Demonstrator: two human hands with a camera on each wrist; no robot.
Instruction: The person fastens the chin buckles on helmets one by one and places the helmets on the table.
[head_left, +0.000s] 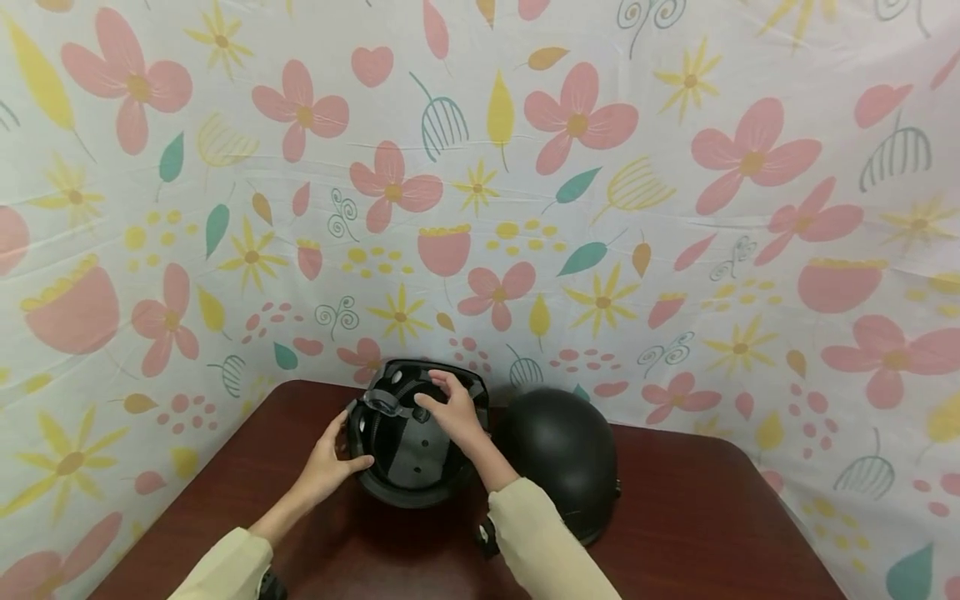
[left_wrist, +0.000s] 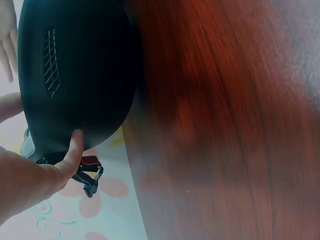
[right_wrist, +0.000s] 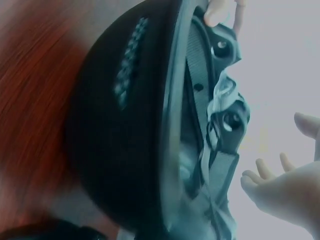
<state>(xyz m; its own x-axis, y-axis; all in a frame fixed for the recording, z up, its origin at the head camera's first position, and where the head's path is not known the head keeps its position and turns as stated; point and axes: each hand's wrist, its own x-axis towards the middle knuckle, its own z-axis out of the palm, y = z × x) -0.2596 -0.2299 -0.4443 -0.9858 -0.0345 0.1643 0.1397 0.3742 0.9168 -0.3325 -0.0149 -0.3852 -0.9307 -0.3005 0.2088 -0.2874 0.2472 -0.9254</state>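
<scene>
A black helmet point(head_left: 405, 492) lies upside down on the table, its padded inside point(head_left: 416, 446) facing up. My left hand point(head_left: 330, 458) grips its left rim, thumb at the inner edge and fingers along the outer shell. In the left wrist view, one finger of that hand point(left_wrist: 30, 180) rests on the shell point(left_wrist: 80, 100) below a mesh vent. My right hand point(head_left: 453, 408) hovers over the opening with fingers spread and loosely bent, holding nothing. The right wrist view shows this hand point(right_wrist: 285, 187) apart from the helmet's straps and lining point(right_wrist: 225, 120).
A second black helmet point(head_left: 562, 458) sits dome up just right of the first, partly behind my right forearm. A small black fitting point(head_left: 487, 537) lies by its near left edge. Flower-printed cloth point(head_left: 495, 208) hangs behind the dark red wooden table point(head_left: 690, 517).
</scene>
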